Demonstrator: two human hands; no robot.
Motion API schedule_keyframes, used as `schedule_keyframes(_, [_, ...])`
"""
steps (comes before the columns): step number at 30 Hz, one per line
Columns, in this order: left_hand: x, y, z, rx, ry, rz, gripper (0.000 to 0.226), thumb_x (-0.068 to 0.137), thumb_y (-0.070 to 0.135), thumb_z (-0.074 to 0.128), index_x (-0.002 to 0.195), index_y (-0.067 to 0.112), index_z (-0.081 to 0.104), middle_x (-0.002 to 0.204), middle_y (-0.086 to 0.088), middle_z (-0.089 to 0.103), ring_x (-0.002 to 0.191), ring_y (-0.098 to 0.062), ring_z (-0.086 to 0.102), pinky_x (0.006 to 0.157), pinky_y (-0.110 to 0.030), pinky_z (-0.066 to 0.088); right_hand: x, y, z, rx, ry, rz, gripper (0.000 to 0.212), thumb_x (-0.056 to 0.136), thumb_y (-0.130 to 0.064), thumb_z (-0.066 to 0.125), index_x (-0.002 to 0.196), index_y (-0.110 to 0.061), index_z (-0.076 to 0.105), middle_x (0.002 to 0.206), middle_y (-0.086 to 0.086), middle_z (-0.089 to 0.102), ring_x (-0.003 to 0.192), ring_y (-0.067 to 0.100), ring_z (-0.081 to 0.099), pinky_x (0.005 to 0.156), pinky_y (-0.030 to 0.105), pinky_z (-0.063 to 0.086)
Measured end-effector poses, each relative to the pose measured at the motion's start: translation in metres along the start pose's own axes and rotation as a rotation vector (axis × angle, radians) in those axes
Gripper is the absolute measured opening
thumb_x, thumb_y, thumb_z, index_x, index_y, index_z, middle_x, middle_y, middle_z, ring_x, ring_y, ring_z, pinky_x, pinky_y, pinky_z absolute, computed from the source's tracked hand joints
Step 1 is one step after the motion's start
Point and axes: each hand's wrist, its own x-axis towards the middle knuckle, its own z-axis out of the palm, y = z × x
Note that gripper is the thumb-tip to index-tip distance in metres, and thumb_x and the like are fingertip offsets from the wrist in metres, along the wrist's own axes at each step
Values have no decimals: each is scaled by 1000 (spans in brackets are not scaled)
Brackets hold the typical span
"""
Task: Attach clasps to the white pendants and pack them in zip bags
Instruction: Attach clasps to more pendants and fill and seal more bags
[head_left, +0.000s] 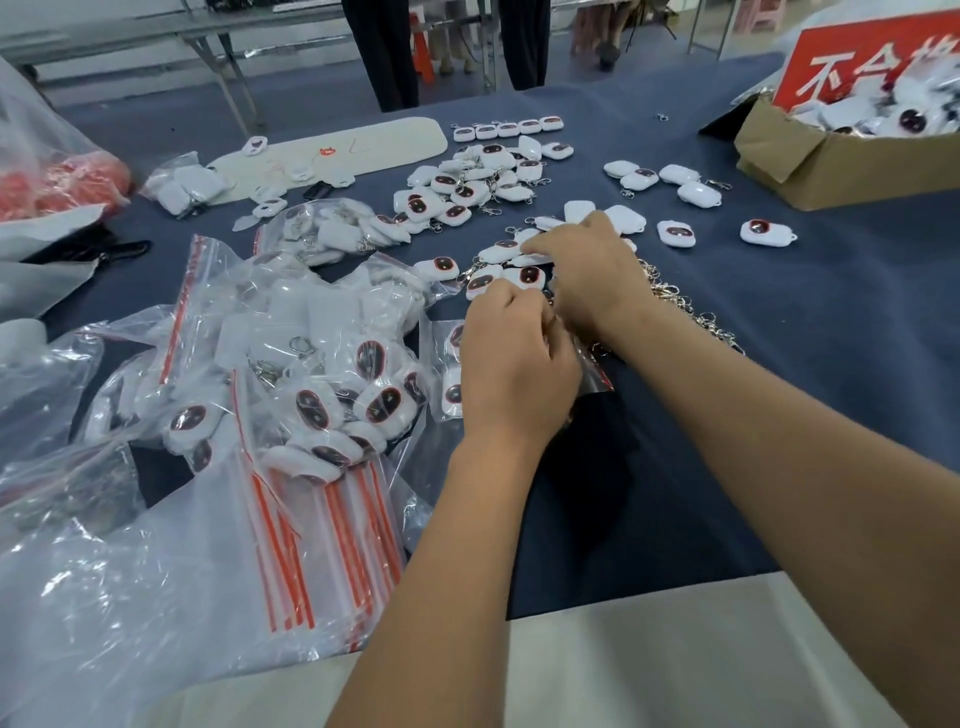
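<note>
zip bags (291, 415) packed with pendants lie at my left; my left hand (511, 364) is curled, contents hidden, i cannot tell; my right hand (592, 270) reaches into loose white pendants (530, 275), grip unclear; clasps (680, 304) just right.

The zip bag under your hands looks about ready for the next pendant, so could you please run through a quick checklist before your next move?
1. Zip bag within reach, under the left hand: ok.
2. Bag mouth open: cannot tell, hands cover it.
3. Clasp pile beside the right hand: ok.
4. Loose pendants close by: ok.
5. Clasp attached to the pendant in hand: cannot tell.
6. Empty bags stocked on the left: ok.
</note>
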Motion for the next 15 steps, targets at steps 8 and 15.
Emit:
schedule_keyframes(8, [-2, 11, -7, -114, 151, 166, 15, 87, 6, 65, 73, 6, 58, 78, -4, 56, 75, -19, 49, 68, -24, 35, 21, 10, 6, 95, 121, 139, 31, 92, -4, 49, 109, -15, 73, 99, 10, 67, 110, 34, 49, 84, 43, 44])
schedule_keyframes(15, [0, -1, -5, 10, 48, -51, 34, 98, 18, 58, 65, 10, 53, 67, -2, 53, 67, -20, 46, 63, -35, 30, -38, 3, -6, 955, 485, 150, 22, 103, -2, 46, 111, -14, 63, 105, 8, 66, 75, 19, 64, 64, 30, 51])
